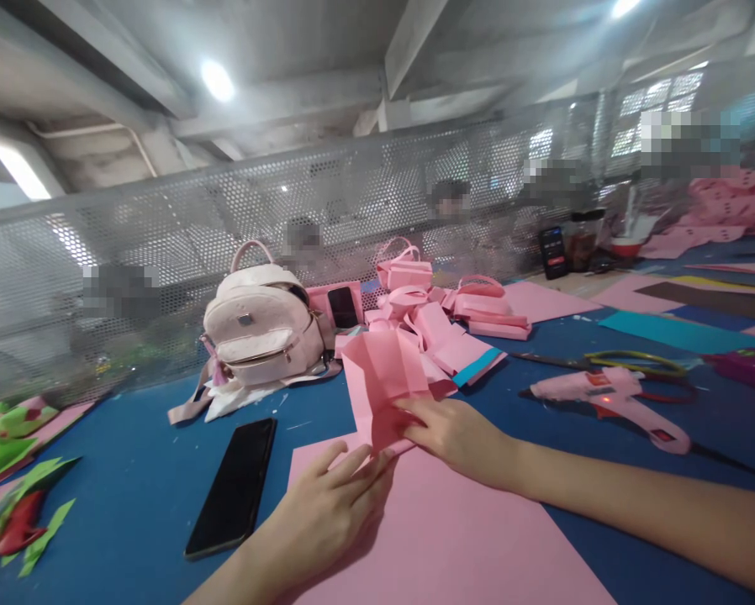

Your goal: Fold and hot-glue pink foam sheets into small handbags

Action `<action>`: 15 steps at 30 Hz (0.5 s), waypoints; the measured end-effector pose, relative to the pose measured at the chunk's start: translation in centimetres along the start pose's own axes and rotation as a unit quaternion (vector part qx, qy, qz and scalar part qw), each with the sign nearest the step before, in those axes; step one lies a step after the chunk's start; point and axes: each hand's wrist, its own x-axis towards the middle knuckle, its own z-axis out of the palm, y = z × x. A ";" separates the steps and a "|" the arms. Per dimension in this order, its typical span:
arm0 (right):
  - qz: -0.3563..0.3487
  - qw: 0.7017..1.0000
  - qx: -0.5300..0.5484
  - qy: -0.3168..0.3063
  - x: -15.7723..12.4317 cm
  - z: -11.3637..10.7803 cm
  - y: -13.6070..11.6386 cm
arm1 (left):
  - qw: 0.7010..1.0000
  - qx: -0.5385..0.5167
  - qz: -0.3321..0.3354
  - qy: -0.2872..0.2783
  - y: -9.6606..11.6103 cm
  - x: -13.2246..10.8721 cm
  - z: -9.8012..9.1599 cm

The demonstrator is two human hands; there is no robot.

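A folded pink paper piece [383, 378] stands on a large flat pink sheet [453, 538] at the middle of the table. My left hand [333, 508] grips the lower front edge of the folded piece, its fingertips at the crease. From the right, my right hand [456, 437] holds the same piece, its index finger reaching into the fold. The thumbs and the undersides of the fingers are partly hidden. Beside my left hand lies a black phone [234, 487]. To the right of my right hand rests a pink glue gun [610, 399] with a small orange light.
A white backpack [257, 328] stands behind, near a perforated metal screen [352, 193]. Pink paper bags and pieces [415, 302] are heaped at the back. Red-handled scissors [21, 525] lie at left with green scraps. Coloured sheets [699, 328] and another phone [552, 252] are at right.
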 end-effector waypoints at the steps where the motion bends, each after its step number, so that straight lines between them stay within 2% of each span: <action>1: -0.002 1.000 -0.012 0.001 0.0 0.0 -0.1 | 1.000 -0.011 -0.001 -0.008 0.0 0.0 -0.2; 7: -0.008 0.999 -0.049 -0.007 0.2 -0.4 -0.2 | 0.996 -0.063 -0.019 -0.053 0.0 -0.2 -0.4; 15: -0.020 0.997 -0.065 -0.020 0.5 -0.8 0.0 | 0.985 -0.146 -0.078 -0.042 0.1 -0.1 0.2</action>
